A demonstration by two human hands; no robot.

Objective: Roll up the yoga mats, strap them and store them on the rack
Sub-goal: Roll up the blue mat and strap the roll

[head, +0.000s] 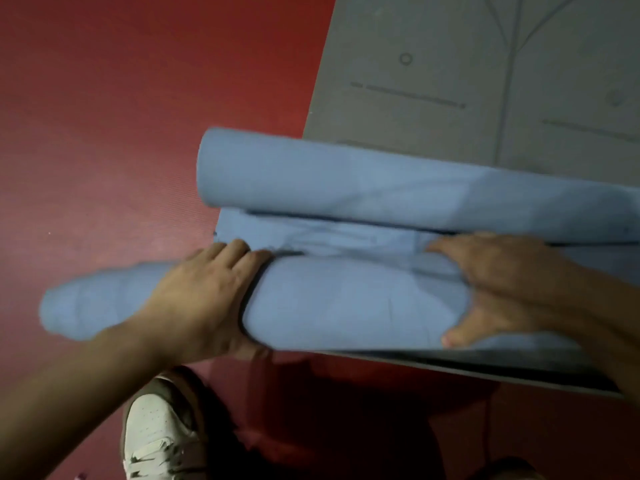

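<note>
The near blue roll [346,299] of yoga mat lies across the middle of the view, just above the red floor [104,133], with both hands on it. The left hand [204,296] wraps over the roll's left end, its fingers [239,254] curled down over the top edge, so it grips the mat rather than lying flat on it. Beyond this hand, an inner part of the roll sticks out to the left as a narrower, blurred blue tube. The right hand [502,289] clasps the roll further right, fingers spread over the top and the thumb [453,336] hooked round the near side. Below the right hand, the mat's dark underside shows as a thin edge running off to the right.

Just behind lies the far blue roll [381,181], thicker and parallel, with a flat strip of blue between the 2 rolls. Whether they are 1 mat or 2 I cannot tell. Behind that, a grey mat [450,64] printed with alignment lines lies flat on the floor at upper right. A white sneaker [159,434] shows at the bottom, below the left forearm.
</note>
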